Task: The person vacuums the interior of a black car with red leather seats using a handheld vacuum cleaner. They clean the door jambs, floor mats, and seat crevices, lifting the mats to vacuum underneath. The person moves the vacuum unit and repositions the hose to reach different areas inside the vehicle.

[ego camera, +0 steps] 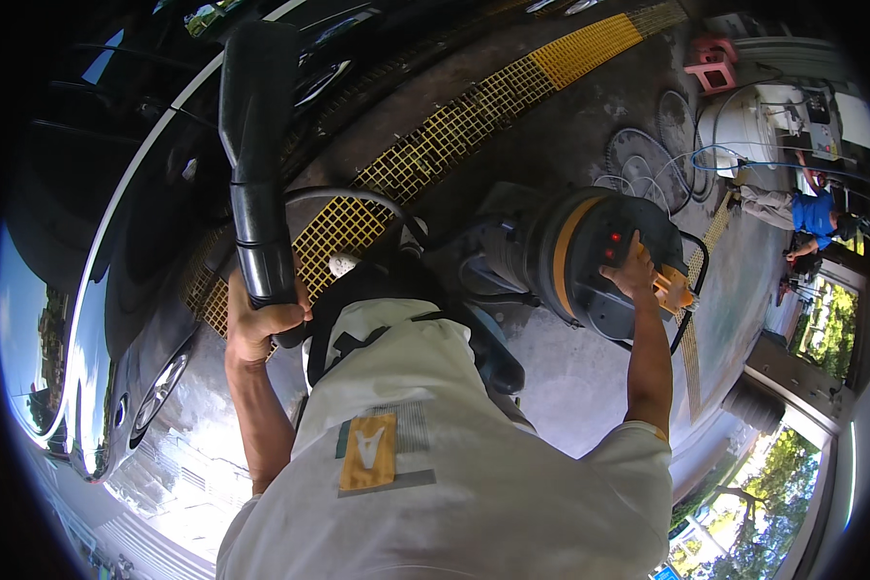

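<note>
My left hand [268,312] is closed around the lower tube of a black vacuum nozzle [257,167], whose wide flat head points up and away from me beside a glossy dark car [152,181]. A dark hose arches behind the tube towards the floor. On my right, my right hand [632,272] rests on the top of a black canister vacuum cleaner [587,261] with an orange band, a finger extended near two lit red lights. What exactly that finger presses cannot be told. An orange fitting and a black bar handle lie just beyond this hand.
A yellow floor grating [435,156] runs alongside the car. Coiled hoses [641,163] lie on the floor near a white tank [743,127]. Red plastic stools [712,65] stand farther back. A person in a blue shirt [812,212] is at the far right, by some equipment.
</note>
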Available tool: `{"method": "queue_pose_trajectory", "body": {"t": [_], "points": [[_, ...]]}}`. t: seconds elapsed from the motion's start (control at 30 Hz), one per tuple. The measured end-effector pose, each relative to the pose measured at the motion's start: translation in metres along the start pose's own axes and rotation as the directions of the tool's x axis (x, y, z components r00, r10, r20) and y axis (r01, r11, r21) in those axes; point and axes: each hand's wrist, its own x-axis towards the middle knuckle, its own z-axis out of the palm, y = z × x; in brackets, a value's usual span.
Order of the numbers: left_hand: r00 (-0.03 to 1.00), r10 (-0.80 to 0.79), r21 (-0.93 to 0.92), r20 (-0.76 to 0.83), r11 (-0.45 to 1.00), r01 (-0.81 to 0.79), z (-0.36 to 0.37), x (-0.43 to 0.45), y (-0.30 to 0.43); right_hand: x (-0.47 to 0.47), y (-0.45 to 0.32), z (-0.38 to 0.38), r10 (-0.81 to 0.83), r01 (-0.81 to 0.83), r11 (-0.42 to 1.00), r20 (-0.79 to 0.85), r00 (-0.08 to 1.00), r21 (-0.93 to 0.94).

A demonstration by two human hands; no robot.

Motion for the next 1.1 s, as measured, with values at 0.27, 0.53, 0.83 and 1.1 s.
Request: {"method": "queue_pose_trajectory", "body": {"t": [0.27, 0.53, 0.83, 1.1], "points": [[0.998, 0.037, -0.038, -0.041, 0.999, -0.038, -0.008, -0.009, 0.0, 0.012, -0.005, 0.005, 0.063, -0.063, 0.998, -0.002, 0.998, -0.027], [0.99, 0.135, -0.167, -0.031, 0.976, -0.138, -0.022, -0.03, 0.013, 0.003, -0.019, -0.002, 0.076, -0.076, 0.997, -0.003, 0.997, -0.011], [0.97, 0.229, -0.219, -0.077, 0.946, -0.24, -0.06, -0.055, 0.006, 0.009, -0.019, -0.004, 0.12, -0.12, 0.993, 0.05, 0.991, -0.007], [0.872, 0.45, -0.293, -0.192, 0.822, -0.489, -0.064, -0.071, 0.013, 0.024, -0.079, 0.034, -0.2, 0.137, 0.976, -0.454, 0.868, -0.169]]}}
